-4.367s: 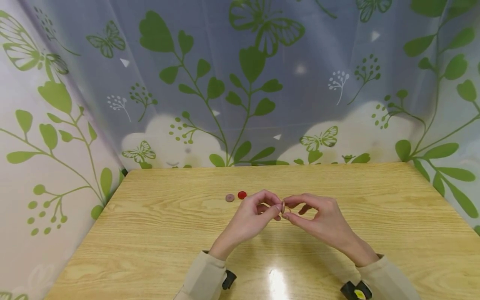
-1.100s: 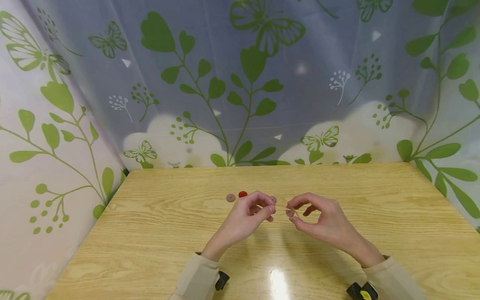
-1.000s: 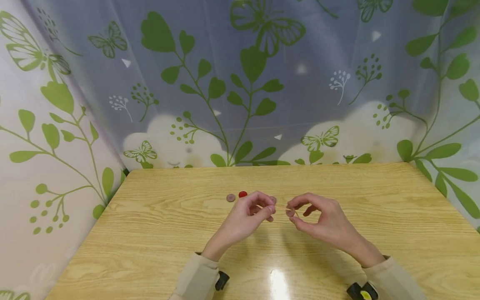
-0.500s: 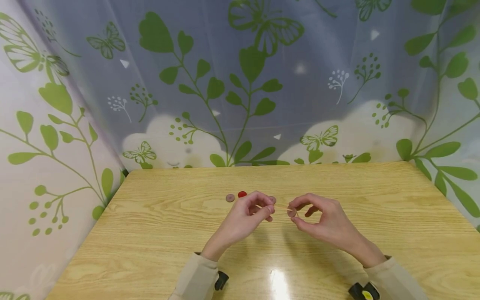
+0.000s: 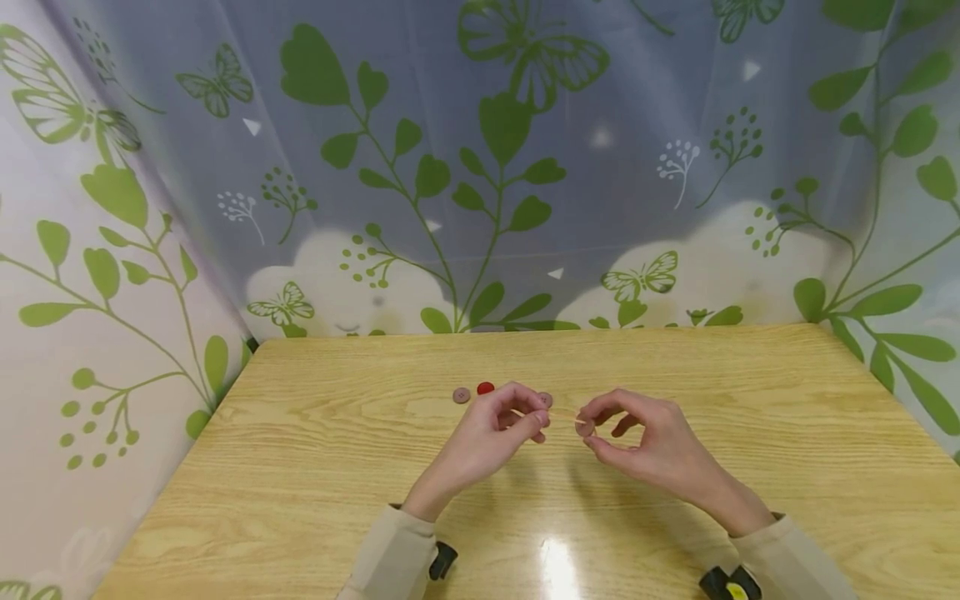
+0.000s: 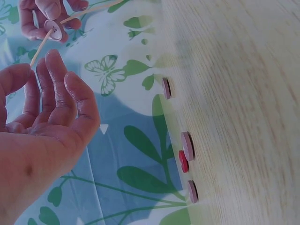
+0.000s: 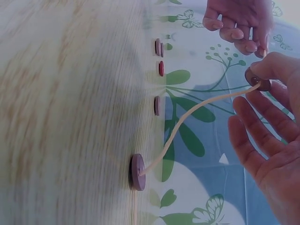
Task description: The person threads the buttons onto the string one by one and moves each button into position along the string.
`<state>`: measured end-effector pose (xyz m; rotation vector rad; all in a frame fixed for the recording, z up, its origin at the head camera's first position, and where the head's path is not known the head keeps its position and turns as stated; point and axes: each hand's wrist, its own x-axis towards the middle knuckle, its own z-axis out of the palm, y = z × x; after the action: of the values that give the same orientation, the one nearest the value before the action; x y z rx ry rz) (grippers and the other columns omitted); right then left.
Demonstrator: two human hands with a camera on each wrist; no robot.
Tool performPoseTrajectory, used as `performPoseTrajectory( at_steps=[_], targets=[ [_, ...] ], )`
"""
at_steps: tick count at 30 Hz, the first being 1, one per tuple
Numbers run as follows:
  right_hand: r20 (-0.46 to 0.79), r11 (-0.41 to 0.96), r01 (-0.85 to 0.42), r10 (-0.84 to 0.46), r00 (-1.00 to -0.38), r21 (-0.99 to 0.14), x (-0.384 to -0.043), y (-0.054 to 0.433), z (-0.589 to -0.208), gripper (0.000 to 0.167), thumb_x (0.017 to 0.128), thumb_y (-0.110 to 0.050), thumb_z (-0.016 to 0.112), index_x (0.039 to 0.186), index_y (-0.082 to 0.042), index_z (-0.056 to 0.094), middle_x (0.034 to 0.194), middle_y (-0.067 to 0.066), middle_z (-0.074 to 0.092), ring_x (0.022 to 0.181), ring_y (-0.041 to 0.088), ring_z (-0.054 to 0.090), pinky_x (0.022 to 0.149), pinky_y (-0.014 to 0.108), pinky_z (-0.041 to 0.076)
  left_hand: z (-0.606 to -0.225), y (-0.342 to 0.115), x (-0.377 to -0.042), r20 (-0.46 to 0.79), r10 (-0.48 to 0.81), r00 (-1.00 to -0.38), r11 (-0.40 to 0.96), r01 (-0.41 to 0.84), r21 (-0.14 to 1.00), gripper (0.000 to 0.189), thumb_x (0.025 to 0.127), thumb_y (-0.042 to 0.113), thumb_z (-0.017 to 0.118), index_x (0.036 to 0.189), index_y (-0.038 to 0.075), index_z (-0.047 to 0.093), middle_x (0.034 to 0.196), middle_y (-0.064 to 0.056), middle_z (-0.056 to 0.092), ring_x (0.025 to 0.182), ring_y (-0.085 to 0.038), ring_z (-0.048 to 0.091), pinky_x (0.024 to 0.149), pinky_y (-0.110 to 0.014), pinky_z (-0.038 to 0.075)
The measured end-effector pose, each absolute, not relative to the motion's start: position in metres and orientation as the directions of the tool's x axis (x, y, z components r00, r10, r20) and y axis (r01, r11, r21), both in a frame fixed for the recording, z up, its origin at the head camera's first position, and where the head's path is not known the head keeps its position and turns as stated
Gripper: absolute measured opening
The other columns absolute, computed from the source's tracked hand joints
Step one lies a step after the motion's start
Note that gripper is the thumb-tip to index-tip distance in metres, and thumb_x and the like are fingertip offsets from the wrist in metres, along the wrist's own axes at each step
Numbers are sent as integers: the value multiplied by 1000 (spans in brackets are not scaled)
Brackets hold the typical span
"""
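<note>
In the head view, the left hand (image 5: 492,435) pinches a thin, pale-yellow cord (image 7: 178,124); at its 3 o'clock, the right hand (image 5: 662,437) pinches the round, mauve, plastic-looking button (image 5: 585,427) threaded on it. Steadying the button while pulling straight toward 9 o'clock should prevent snagging.

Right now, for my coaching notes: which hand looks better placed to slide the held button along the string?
Probably the right hand: it pinches the button, while the left hand pinches the threaded string and could hold that taut.
</note>
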<state>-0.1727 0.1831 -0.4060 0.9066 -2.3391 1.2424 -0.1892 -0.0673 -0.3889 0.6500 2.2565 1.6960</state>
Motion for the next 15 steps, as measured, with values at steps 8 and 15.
performPoseTrajectory(
  at_steps=[8,15],
  targets=[
    [537,428,-653,-372,-757,-624,-172,186,-408,33,83,2,79,105,-20,70,97,-7,77,83,3,70,65,31,60,-391,-67,-190,71,486,-871,217,199,956,15,104,19,62,111,7,65,136,-9,65,97,-35,72,88,-43,56],
    [515,440,-631,-366,-776,-639,-170,190,-409,31,85,0,79,105,-22,71,100,-7,77,85,5,70,65,31,60,-391,-67,-190,69,487,-870,222,200,954,16,104,20,61,112,7,65,137,-9,65,98,-36,72,87,-40,55]
  ],
)
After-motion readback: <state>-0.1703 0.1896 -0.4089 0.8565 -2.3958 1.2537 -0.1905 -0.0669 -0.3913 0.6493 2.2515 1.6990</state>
